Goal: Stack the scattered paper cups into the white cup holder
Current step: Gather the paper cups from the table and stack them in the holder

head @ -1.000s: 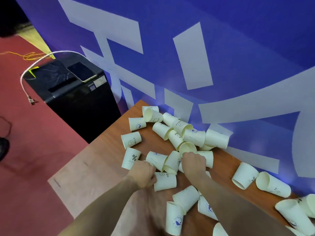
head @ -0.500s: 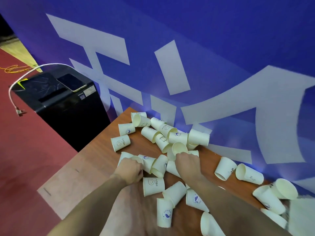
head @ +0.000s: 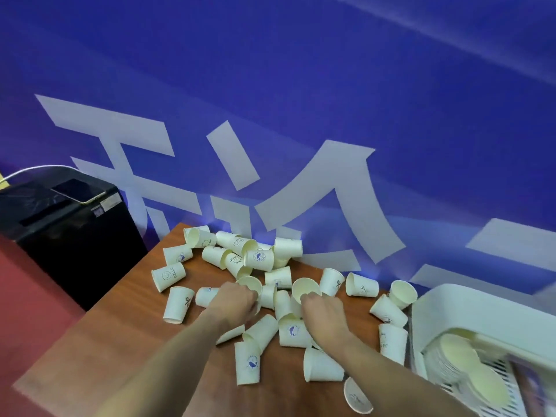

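Gripping one cup (head: 305,289) per hand, holder (head: 481,314) off right.

White cup holder (head: 493,314) cut by right edge; cups under both hands hidden.

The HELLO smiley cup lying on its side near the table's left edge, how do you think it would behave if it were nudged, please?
The HELLO cup lies on its side on the smooth wooden table, so it would probably roll, likely curving because it tapers. It looks like thin, empty paper, so probably very light and easy to dent if squeezed. Being near the table's left edge, it might roll off.
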The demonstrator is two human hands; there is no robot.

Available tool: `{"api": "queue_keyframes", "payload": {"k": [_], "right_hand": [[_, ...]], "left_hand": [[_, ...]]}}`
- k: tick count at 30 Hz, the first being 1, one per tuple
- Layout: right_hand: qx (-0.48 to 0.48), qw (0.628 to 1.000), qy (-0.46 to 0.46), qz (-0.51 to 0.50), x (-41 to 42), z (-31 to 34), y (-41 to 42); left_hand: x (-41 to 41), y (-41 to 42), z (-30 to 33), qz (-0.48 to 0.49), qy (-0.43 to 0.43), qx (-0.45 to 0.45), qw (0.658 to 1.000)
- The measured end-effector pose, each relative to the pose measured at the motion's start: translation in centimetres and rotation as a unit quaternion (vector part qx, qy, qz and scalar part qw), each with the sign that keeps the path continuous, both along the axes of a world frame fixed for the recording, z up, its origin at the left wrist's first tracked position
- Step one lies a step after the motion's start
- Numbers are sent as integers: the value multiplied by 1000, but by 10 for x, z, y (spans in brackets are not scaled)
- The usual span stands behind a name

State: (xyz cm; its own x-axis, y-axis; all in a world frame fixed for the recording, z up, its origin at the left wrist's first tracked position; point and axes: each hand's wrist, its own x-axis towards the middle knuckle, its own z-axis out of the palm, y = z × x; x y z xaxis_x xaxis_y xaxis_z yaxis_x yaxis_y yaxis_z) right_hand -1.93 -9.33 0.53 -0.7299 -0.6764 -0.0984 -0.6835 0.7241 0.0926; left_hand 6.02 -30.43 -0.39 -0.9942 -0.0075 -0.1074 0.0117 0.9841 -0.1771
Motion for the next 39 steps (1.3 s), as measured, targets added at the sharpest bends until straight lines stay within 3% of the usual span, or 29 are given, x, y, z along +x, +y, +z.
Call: {"api": "queue_keyframes", "payload": {"k": [12, 23, 33, 39], "right_hand": [[-117, 988, -4, -103, 15, 13, 163], [-146, 972, 4, -183, 6, 8, 311], [-124, 965, 6, -233, -4, 6, 415], [-123, 959, -7, -254, -7, -1, 448]], "left_hand": [[-58, 172, 35, -167, 34, 43, 984], [-85, 331, 57, -307, 24, 67, 949], [-97, 431, 54, -386, 5, 27, 922], [-106, 459, 36, -358, -29, -4, 933]]}}
